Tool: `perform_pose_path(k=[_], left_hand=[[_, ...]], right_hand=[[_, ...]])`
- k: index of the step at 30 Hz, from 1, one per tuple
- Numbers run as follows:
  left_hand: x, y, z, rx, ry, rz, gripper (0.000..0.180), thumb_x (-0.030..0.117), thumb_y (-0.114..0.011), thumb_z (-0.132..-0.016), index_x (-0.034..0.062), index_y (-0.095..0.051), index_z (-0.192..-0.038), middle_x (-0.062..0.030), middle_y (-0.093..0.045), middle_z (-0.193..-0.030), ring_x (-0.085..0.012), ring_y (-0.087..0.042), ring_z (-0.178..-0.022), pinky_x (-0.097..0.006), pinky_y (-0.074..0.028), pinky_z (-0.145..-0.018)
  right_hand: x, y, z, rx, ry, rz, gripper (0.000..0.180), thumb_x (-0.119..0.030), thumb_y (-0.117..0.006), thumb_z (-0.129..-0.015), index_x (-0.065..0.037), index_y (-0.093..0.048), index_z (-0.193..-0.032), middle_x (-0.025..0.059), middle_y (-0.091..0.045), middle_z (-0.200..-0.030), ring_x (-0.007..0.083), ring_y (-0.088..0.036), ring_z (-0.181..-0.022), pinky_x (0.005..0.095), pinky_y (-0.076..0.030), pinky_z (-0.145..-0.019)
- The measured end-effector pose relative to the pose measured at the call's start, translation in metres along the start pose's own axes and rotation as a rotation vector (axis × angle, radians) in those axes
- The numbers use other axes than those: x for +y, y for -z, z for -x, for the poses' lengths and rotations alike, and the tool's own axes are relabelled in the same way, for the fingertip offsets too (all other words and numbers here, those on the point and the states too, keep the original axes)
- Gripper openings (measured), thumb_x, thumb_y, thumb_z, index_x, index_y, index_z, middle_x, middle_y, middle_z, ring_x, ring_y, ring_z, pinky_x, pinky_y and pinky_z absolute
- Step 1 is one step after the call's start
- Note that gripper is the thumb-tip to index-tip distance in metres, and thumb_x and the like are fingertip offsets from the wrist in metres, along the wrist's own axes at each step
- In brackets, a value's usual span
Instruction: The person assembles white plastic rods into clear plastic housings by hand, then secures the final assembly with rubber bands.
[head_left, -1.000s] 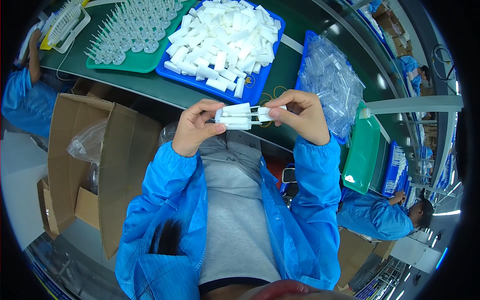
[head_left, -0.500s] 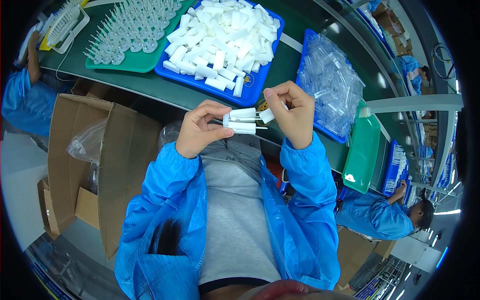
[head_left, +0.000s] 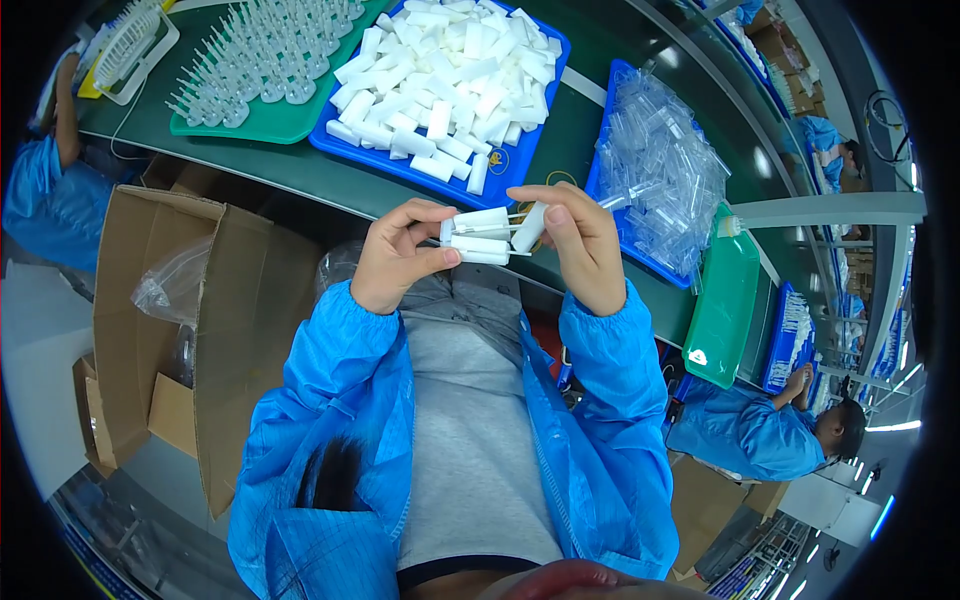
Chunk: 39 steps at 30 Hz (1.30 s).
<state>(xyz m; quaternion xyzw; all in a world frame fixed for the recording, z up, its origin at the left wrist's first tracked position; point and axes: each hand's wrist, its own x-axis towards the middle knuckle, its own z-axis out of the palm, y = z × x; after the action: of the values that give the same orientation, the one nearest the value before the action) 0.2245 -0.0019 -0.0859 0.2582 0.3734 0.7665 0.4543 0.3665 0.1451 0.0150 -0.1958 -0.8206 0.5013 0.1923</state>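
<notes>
Between the thumb and fingers of my left hand (head_left: pixel 405 256) is a cluster of stemmed pieces (head_left: pixel 447 232) at their base end. White cylinders (head_left: pixel 482 222) sit around their thin stems, whose tips point right. My right hand (head_left: pixel 585 245) pinches one loose white cylinder (head_left: pixel 529 228) at the stem tips; it is tilted, and whether a stem has entered it I cannot tell. Just beyond my hands, a blue tray (head_left: pixel 520 165) bears a heap of similar white cylinders (head_left: pixel 450 85).
At the far left, a green tray (head_left: pixel 262 132) carries rows of clear stemmed pieces (head_left: pixel 270 60). Clear plastic tubes (head_left: pixel 660 170) fill a blue tray on the right, beside another green tray (head_left: pixel 722 300). A cardboard box (head_left: pixel 250 330) stands at my left. Co-workers (head_left: pixel 750 425) sit at both sides.
The cylinder in my right hand has turned more upright at the stem tips, and my right fingers have straightened. The cluster in my left hand has shifted slightly left, its cylinders fanning apart.
</notes>
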Motion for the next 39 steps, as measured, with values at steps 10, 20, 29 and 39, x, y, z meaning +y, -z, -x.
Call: perform_pose_path(k=[10, 20, 29, 39], left_hand=[[0.003, 0.002, 0.003, 0.004, 0.064, 0.088, 0.042, -0.01, -0.069, -0.069, 0.0006, -0.058, -0.108, -0.0071, -0.053, -0.105, -0.0197, -0.054, -0.102, -0.03, -0.049, -0.086], [0.003, 0.005, 0.002, 0.011, 0.041, 0.081, 0.042, -0.01, -0.069, -0.07, 0.0, -0.058, -0.109, -0.0067, -0.053, -0.105, -0.0192, -0.055, -0.102, -0.029, -0.05, -0.084], [0.004, 0.007, 0.003, 0.01, 0.061, 0.085, 0.042, -0.01, -0.068, -0.07, -0.0007, -0.057, -0.11, -0.0065, -0.052, -0.105, -0.0201, -0.055, -0.102, -0.029, -0.05, -0.084], [0.004, 0.006, 0.004, -0.001, 0.047, 0.073, 0.042, -0.012, -0.067, -0.07, -0.0015, -0.057, -0.11, -0.0073, -0.052, -0.106, -0.021, -0.055, -0.103, -0.03, -0.05, -0.084]], right_hand=[[0.007, 0.018, 0.011, -0.018, 0.158, 0.031, 0.022, -0.002, -0.062, -0.079, -0.003, -0.065, -0.101, 0.0096, -0.062, -0.089, 0.0166, -0.057, -0.077, 0.0267, -0.045, -0.069], [0.004, 0.02, 0.012, 0.111, 0.391, 0.221, 0.022, 0.002, -0.07, -0.068, -0.003, -0.069, -0.089, 0.0103, -0.066, -0.088, 0.0227, -0.061, -0.083, 0.0306, -0.047, -0.073], [0.008, 0.026, 0.014, 0.065, 0.468, 0.24, 0.023, -0.001, -0.074, -0.064, -0.005, -0.07, -0.086, 0.0093, -0.067, -0.087, 0.0226, -0.062, -0.082, 0.0321, -0.044, -0.074], [0.009, 0.03, 0.019, 0.068, 0.389, 0.209, 0.023, 0.0, -0.073, -0.064, -0.006, -0.07, -0.086, 0.0079, -0.067, -0.086, 0.0217, -0.061, -0.083, 0.0317, -0.043, -0.073]])
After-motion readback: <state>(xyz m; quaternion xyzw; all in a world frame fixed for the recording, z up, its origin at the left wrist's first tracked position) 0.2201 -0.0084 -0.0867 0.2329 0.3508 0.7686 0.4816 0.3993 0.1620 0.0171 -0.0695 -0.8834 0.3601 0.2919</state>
